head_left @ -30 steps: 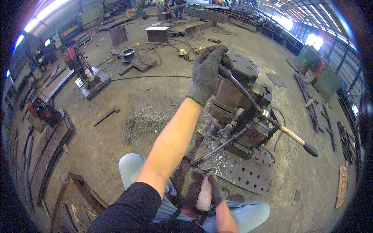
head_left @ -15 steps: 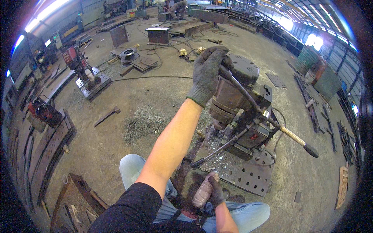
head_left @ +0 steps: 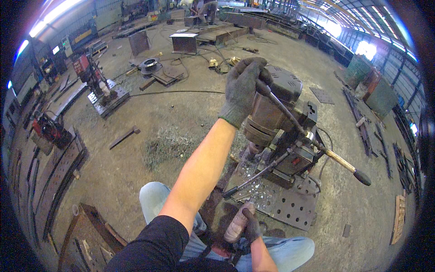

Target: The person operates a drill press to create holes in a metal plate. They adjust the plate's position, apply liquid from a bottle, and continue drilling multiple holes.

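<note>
My left hand [head_left: 244, 88], in a dark grey knit glove, is closed around the end of one feed handle [head_left: 286, 111] of a drill press [head_left: 265, 119] with a dark, vented motor housing. Two more handles spread from the same hub, one toward me and one to the right with a worn, pale shaft. Low between my knees, my gloved right hand [head_left: 252, 223] grips a grimy, pinkish-grey bottle [head_left: 236, 225], tilted with its narrow end toward the perforated steel plate [head_left: 290, 206] under the drill. Whitish wet spots and bits lie on that plate. My left arm crosses in front of part of the floor.
Metal shavings [head_left: 167, 147] are heaped left of the drill. A hammer-like tool [head_left: 124, 137] lies on the floor. Another drill [head_left: 90, 75] stands on a plate at the left. Cables and a wire spool [head_left: 149, 65] lie ahead; a person [head_left: 206, 11] bends over steel farther off.
My left hand and the feed handle in it have dropped very slightly. My right hand holds the bottle in nearly the same place.
</note>
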Motion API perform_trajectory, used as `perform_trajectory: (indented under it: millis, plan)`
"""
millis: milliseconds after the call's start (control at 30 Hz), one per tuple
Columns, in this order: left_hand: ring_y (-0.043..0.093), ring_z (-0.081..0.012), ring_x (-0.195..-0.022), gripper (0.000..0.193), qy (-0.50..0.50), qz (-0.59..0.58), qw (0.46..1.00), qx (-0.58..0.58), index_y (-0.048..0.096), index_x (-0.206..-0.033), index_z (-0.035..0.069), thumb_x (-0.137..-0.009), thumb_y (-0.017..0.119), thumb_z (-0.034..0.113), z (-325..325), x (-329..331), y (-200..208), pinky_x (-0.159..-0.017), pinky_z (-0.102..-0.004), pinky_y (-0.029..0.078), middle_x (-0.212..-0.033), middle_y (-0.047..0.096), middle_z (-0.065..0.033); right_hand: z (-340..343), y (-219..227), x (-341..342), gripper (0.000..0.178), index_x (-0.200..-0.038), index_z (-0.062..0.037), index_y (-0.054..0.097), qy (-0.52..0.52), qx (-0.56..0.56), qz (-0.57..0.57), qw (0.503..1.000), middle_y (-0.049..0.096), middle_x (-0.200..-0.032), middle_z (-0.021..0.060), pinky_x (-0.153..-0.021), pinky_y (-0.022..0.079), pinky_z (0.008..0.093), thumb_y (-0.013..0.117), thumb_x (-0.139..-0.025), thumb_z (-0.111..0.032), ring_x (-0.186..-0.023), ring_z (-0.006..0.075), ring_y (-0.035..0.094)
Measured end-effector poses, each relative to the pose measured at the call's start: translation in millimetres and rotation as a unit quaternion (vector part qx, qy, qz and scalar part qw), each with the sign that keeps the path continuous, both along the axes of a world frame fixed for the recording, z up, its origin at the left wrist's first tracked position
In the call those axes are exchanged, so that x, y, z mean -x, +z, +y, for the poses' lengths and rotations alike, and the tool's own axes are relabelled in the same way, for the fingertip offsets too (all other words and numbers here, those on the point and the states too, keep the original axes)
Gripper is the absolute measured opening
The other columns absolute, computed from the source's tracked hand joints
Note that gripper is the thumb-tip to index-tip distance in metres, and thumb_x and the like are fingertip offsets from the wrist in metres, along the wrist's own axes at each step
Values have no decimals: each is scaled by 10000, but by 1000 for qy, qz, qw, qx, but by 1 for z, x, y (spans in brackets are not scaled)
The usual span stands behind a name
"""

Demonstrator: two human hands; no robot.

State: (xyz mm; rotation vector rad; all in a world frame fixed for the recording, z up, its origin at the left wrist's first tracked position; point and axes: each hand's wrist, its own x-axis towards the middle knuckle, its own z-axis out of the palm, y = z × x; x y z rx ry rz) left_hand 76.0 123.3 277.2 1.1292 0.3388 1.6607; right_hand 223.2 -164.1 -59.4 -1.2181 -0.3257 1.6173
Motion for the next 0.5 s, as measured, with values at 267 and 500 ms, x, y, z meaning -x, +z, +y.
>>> perform_trajectory:
  millis: [267,500]
  plan:
    - [662,-184,-610,230,9,-13,1000,14,664,-1096,13,-992,599,207,-2,-1,2,-532,-294,533,-797,680,-96,1,36,11,529,-1323,-91,549,33,17,22,999,660,-1160,96,-881,582,442,730,-917,-377,-1010,276,677]
    - [655,-195,-562,205,-20,-54,998,11,659,-1117,-13,-1000,583,137,-1,-2,3,-511,-289,520,-768,687,-117,-2,-8,-3,502,-1302,-95,564,33,27,-7,999,650,-1098,73,-853,566,409,714,-907,-366,-956,248,657]
